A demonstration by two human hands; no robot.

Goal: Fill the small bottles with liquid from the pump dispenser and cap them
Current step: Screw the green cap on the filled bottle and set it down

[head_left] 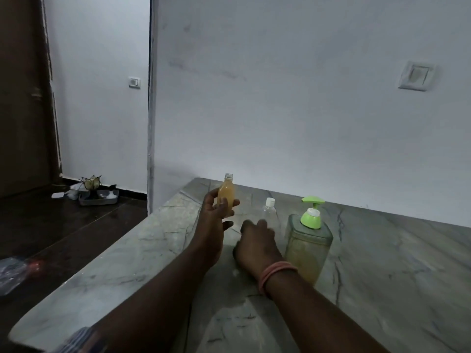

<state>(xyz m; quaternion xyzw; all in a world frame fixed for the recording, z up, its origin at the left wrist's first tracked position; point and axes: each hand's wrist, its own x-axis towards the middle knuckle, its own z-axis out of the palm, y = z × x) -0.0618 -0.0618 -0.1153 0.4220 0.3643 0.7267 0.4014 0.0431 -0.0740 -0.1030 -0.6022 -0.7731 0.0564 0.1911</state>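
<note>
Grey-veined marble (127, 253) forms the counter, which runs up to a plain pale wall carrying a switch plate (417, 75) at the right. On the counter's far side the left hand (216, 215) holds a small bottle (226, 193) upright, thumb on one side and fingers curled round the other; the bottle is filled nearly to its shoulder with cloudy orange-yellow liquid and its neck is open, with no cap on it. Just right of it stands a second small bottle (269, 211), clear and wearing a white cap; whether it holds any liquid cannot be told. The right hand (256, 244), with pink bands (275, 275) round its wrist, lies knuckles-up in front of this capped bottle with its fingers bent toward the counter; whether they touch or pinch anything cannot be told, since the back of the hand hides the fingertips. Beside that hand, to the right, stands the pump dispenser (308, 245), a squarish clear container with a green pump head and yellowish liquid in its lower part. Beyond the counter's left edge lies a dark floor, where a shallow tray (99, 198) of small items sits near a brown door (23, 98).
</note>
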